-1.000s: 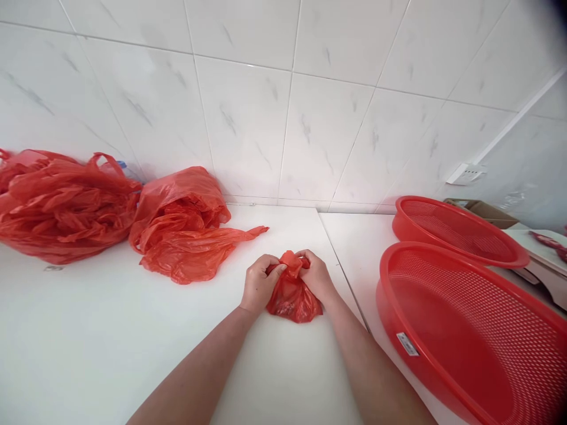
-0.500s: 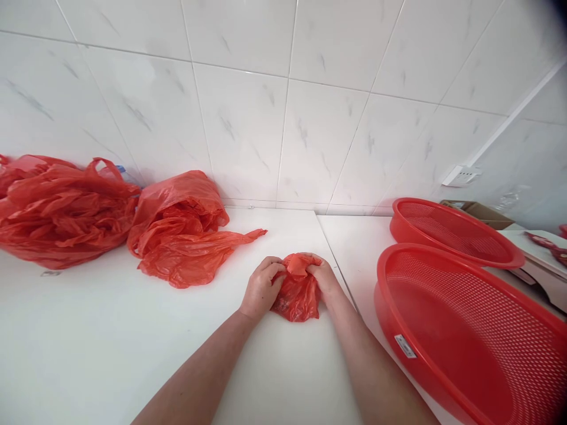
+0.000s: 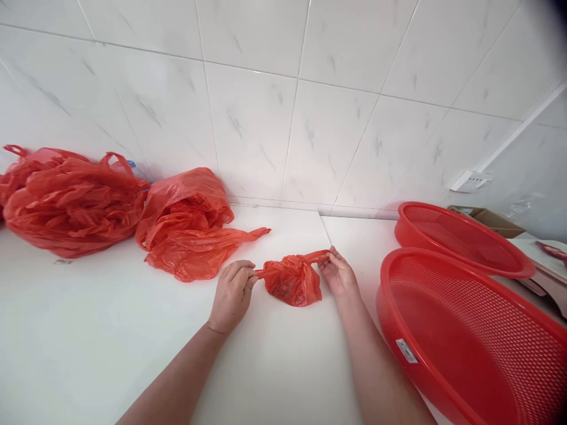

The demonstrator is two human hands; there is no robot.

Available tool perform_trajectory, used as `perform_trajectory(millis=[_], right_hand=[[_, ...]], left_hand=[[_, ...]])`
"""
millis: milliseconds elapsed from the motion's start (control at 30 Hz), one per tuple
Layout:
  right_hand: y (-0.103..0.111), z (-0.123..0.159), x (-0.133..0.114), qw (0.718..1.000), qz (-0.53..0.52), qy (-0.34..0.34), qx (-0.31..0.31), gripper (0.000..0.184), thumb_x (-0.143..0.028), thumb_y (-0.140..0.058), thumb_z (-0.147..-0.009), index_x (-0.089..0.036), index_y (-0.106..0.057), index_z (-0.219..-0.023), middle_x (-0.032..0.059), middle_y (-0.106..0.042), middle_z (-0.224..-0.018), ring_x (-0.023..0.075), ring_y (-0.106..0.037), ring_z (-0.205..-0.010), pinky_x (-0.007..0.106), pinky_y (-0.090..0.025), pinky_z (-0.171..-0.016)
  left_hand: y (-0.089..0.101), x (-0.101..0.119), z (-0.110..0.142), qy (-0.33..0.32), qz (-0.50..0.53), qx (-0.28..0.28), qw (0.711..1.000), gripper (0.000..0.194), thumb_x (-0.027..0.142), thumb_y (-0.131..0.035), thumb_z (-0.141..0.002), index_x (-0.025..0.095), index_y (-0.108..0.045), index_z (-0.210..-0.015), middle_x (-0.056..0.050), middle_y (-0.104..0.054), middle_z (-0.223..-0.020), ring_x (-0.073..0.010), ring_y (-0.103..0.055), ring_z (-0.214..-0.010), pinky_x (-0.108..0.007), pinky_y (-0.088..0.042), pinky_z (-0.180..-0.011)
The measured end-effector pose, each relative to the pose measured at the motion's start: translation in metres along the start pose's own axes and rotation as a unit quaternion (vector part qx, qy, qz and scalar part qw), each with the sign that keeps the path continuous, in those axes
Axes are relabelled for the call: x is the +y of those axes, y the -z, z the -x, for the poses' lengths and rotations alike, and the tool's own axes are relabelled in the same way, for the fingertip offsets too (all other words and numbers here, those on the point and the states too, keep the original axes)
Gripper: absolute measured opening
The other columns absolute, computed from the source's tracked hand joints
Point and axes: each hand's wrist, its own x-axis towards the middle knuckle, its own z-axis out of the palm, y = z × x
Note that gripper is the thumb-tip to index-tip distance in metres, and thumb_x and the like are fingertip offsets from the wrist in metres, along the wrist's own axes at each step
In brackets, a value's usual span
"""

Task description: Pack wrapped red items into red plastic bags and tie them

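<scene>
A small red plastic bag (image 3: 293, 286) sits bunched on the white table, its two handles drawn out sideways from a twisted, gathered top. My left hand (image 3: 233, 293) pinches the left handle between thumb and fingers. On the other side, my right hand (image 3: 339, 273) grips the end of the right handle, a little higher up. Both handles look stretched taut. Something darker shows faintly through the bag's film, but I cannot make out what it is.
Behind my left hand lies a crumpled red bag (image 3: 186, 227), beside a large heap of red bags (image 3: 75, 203) against the tiled wall. Two red perforated baskets, one near (image 3: 398, 307) and one farther back (image 3: 401, 231), stand at right. A cardboard box (image 3: 491, 221) is behind them.
My hands have moved apart, pulling the bag's handles out to left and right. The top, earlier bunched between my fingers, is now twisted tight. The view has shifted slightly.
</scene>
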Motion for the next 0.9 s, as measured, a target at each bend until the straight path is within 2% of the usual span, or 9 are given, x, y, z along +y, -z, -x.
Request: perform_trajectory(millis=[167, 367, 433, 500, 567, 667, 767, 833, 900], right_hand=[[-0.004, 0.001, -0.001, 1.000, 0.020, 0.017, 0.012, 0.024, -0.012, -0.074, -0.063, -0.023, -0.063, -0.082, -0.0029, -0.063, -0.077, 0.0111, -0.061, -0.073, 0.028, -0.052, -0.072], [-0.007, 0.004, 0.000, 0.999, 0.054, 0.007, 0.004, 0.027, -0.015, -0.076, -0.064, -0.024, -0.062, -0.085, -0.0040, -0.064, -0.077, 0.0094, -0.061, -0.074, 0.024, -0.052, -0.073], [-0.007, 0.004, 0.001, 0.997, 0.080, 0.011, -0.012, 0.029, -0.024, -0.076, -0.067, -0.025, -0.061, -0.093, -0.0027, -0.066, -0.086, 0.0108, -0.062, -0.083, 0.025, -0.051, -0.076], [-0.009, 0.005, 0.003, 0.993, 0.112, 0.013, -0.025, 0.034, -0.037, -0.074, -0.071, -0.026, -0.060, -0.100, 0.0003, -0.067, -0.095, 0.0137, -0.062, -0.089, 0.028, -0.051, -0.078], [-0.015, 0.008, 0.009, 0.984, 0.174, 0.025, -0.022, 0.037, -0.046, -0.069, -0.074, -0.025, -0.060, -0.102, 0.0030, -0.067, -0.099, 0.0157, -0.062, -0.089, 0.030, -0.051, -0.077], [-0.033, 0.023, 0.028, 0.944, 0.319, 0.075, -0.031, 0.033, -0.045, -0.068, -0.075, -0.024, -0.064, -0.100, 0.0027, -0.066, -0.099, 0.0158, -0.061, -0.086, 0.030, -0.049, -0.078], [-0.055, 0.048, 0.052, 0.887, 0.432, 0.092, -0.133, 0.026, -0.038, -0.066, -0.077, -0.026, -0.066, -0.100, 0.0007, -0.066, -0.098, 0.0165, -0.059, -0.084, 0.031, -0.048, -0.079], [-0.066, 0.063, 0.064, 0.860, 0.459, 0.092, -0.202, 0.022, -0.035, -0.064, -0.078, -0.026, -0.066, -0.098, 0.0006, -0.067, -0.096, 0.0175, -0.059, -0.085, 0.033, -0.047, -0.082], [-0.067, 0.071, 0.069, 0.864, 0.444, 0.089, -0.219, 0.028, -0.034, -0.067, -0.075, -0.026, -0.063, -0.102, 0.0009, -0.066, -0.099, 0.0186, -0.060, -0.091, 0.034, -0.046, -0.086]], left_hand=[[0.019, 0.005, 0.015, -0.021, 0.009, -0.032, 0.999, 0.011, 0.017, -0.044, -0.090, 0.022, -0.052, -0.083, -0.004, -0.064, -0.087, -0.0162, -0.059, -0.078, -0.032, -0.046, -0.073], [0.020, 0.006, 0.021, 0.060, 0.063, -0.031, 0.996, 0.012, 0.021, -0.044, -0.091, 0.022, -0.053, -0.083, -0.003, -0.061, -0.085, -0.0148, -0.058, -0.078, -0.029, -0.047, -0.069], [0.020, 0.005, 0.020, 0.101, 0.081, 0.002, 0.992, 0.008, 0.026, -0.049, -0.089, 0.024, -0.054, -0.095, -0.004, -0.061, -0.096, -0.0162, -0.059, -0.086, -0.030, -0.049, -0.074], [0.019, 0.005, 0.018, 0.135, 0.098, 0.045, 0.985, 0.035, 0.032, -0.057, -0.085, 0.025, -0.048, -0.118, -0.008, -0.057, -0.116, -0.0200, -0.057, -0.102, -0.036, -0.049, -0.084], [0.016, 0.007, 0.017, 0.138, 0.105, 0.060, 0.983, 0.063, 0.039, -0.063, -0.080, 0.026, -0.035, -0.134, -0.013, -0.047, -0.133, -0.0251, -0.048, -0.120, -0.043, -0.044, -0.095], [0.002, 0.014, 0.016, 0.114, 0.094, 0.018, 0.989, 0.087, 0.049, -0.069, -0.071, 0.025, -0.025, -0.142, -0.017, -0.032, -0.146, -0.0312, -0.030, -0.135, -0.052, -0.033, -0.105], [-0.014, 0.024, 0.019, 0.116, 0.101, -0.072, 0.985, 0.108, 0.054, -0.078, -0.056, 0.024, -0.024, -0.145, -0.019, -0.018, -0.152, -0.0365, -0.023, -0.138, -0.053, -0.033, -0.105], [-0.017, 0.030, 0.022, 0.105, 0.105, -0.137, 0.979, 0.102, 0.046, -0.081, -0.053, 0.026, -0.034, -0.141, -0.018, -0.024, -0.151, -0.0366, -0.031, -0.135, -0.051, -0.035, -0.104], [-0.014, 0.033, 0.027, 0.097, 0.100, -0.157, 0.978, 0.078, 0.029, -0.075, -0.063, 0.025, -0.045, -0.135, -0.015, -0.044, -0.140, -0.0319, -0.045, -0.125, -0.047, -0.038, -0.103]])
